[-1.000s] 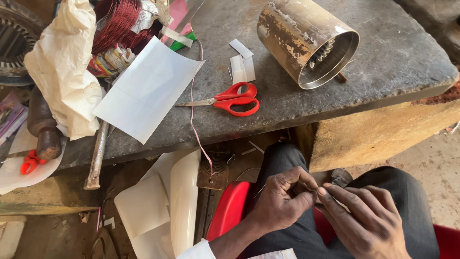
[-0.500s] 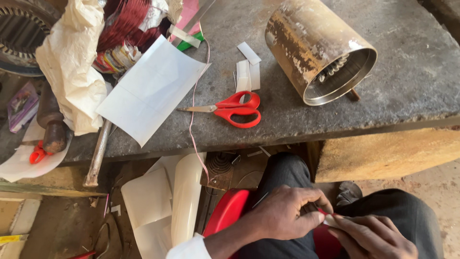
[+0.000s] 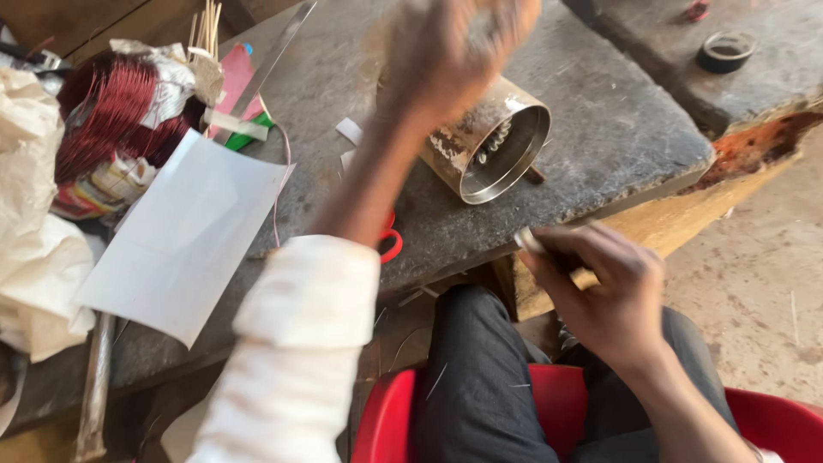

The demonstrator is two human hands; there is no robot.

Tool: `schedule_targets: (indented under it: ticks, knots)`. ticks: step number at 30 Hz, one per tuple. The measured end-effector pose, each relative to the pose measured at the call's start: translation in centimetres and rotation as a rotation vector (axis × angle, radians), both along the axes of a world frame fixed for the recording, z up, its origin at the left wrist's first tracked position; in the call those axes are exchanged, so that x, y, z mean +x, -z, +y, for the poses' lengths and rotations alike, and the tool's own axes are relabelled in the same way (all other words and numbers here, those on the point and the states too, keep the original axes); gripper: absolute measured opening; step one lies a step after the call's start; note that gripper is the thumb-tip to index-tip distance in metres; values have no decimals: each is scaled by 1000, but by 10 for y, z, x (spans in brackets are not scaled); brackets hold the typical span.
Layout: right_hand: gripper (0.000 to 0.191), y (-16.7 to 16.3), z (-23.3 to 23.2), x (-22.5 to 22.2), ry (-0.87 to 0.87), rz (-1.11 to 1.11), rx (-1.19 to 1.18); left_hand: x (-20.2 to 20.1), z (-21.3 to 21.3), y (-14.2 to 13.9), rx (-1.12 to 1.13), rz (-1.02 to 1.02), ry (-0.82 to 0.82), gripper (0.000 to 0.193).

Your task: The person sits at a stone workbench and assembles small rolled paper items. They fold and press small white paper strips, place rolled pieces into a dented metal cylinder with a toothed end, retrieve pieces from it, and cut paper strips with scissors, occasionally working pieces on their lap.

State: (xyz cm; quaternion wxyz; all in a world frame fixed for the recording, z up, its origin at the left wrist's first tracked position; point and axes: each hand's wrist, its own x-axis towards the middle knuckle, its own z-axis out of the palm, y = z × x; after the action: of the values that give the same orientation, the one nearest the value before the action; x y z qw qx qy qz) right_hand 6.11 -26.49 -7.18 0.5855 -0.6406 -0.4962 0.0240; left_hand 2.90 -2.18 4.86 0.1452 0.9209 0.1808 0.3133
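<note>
Left hand (image 3: 454, 51) raised above the metal cylinder (image 3: 484, 141), blurred by motion, so whether spread or closed cannot be told; white sleeve (image 3: 300, 343) running down from it across the front edge of the table (image 3: 617, 129). Right hand (image 3: 600, 296) low in front of the cylinder, off the table edge and over the lap, fingers curled and pressed together, pinching a small pale strip (image 3: 527, 240) whose end pokes out toward the cylinder. Cylinder itself lying on its side on the grey stone table, open mouth turned toward the person, rusty outside, shiny inside. Red scissor handle (image 3: 390, 244) just in front of the cylinder, mostly hidden behind the left forearm. White sheet of paper (image 3: 180, 236) well to the left of the cylinder, hanging partly over the table edge. Coil of red copper wire (image 3: 116, 116) beyond the paper, farther left of the cylinder, with crumpled white wrapping (image 3: 34, 240) beside it. Small dark ring (image 3: 724, 50) on a second slab, far right of the cylinder. Red plastic seat (image 3: 566, 403) below, under dark trousers (image 3: 480, 377).
</note>
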Motion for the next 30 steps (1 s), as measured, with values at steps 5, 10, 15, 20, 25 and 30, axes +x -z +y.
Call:
schedule_targets:
  ticks: [5,10,15,20,25,30]
  knots:
    - [20,-7,70,22,252,-521,-27,7,15,31,349,159,-130,38]
    - [14,26,125,33,106,-426,-65,-10,21,37,42,107,-148,40]
    - [19,38,139,26,96,-240,-21,-18,19,48,236,-187,-240,37]
    - [10,25,115,10,278,-340,56,-32,16,56,294,-327,-154,30]
    - [10,14,107,-11,293,-305,78,-59,11,58,91,-326,-26,28]
    - [12,5,106,-16,328,-357,51,-69,4,54,60,-372,32,31]
